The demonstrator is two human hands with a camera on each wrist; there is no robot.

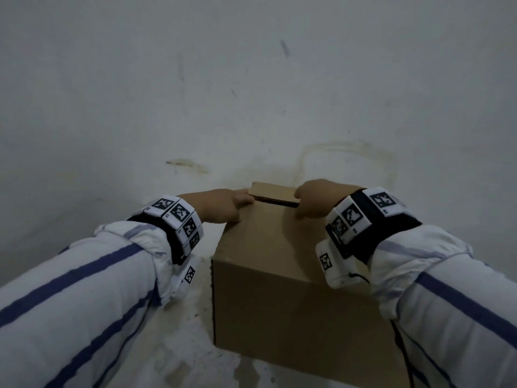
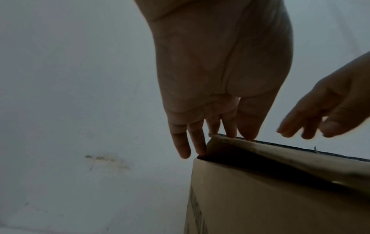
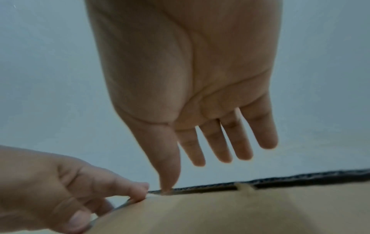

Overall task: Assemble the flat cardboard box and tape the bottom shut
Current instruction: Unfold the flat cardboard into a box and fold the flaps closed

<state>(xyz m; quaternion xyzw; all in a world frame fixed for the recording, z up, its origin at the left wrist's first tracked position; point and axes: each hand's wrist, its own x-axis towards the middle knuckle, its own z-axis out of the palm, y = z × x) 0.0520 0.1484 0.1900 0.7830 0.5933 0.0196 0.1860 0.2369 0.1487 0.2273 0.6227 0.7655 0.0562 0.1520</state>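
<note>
The plain brown cardboard box [image 1: 279, 278] stands upright on the pale, stained white counter [image 1: 195, 107], right in front of me, with one far top flap [image 1: 275, 195] raised at a slant above its top. My left hand [image 1: 223, 204] reaches to the flap's left corner; the left wrist view shows its fingers [image 2: 197, 139] nearly straight, tips touching the flap's edge, curled round nothing. My right hand [image 1: 319, 198] sits at the flap's right end with its fingers spread and straight; only the thumb tip [image 3: 167, 183] presses on the flap's dark cut edge, the other fingers hanging free beyond it.
</note>
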